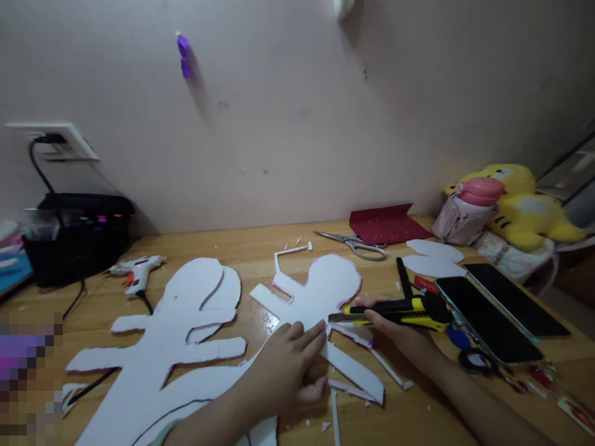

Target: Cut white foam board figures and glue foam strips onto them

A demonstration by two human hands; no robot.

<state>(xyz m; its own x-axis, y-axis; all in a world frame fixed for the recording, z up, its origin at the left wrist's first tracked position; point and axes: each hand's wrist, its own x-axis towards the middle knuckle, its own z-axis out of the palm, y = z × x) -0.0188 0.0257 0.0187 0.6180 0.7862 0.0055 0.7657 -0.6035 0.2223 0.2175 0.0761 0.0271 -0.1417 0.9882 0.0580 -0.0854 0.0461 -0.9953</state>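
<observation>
My right hand (393, 325) grips a yellow and black utility knife (400, 311). Its blade points left, at the edge of a white foam board cutout (325, 288) with a rounded head and arm-like strips. My left hand (297, 359) lies on that cutout, holding nothing, with fingers stretched out and the index fingertip close to the blade. Thin cut-off strips (356, 390) lie beside the cutout. Left of it is a larger white cutout (186, 291) with several side strips, partly over other white board. My left forearm hides part of the board with a drawn black line (174, 415).
Scissors (356, 243) and a dark red folder (388, 224) lie by the wall. Two phones (488, 319) (520, 297), white ovals (432, 266) and a pink-lidded bottle (469, 210) are right. At left are a glue gun (139, 272) with its cable and a black container (83, 235).
</observation>
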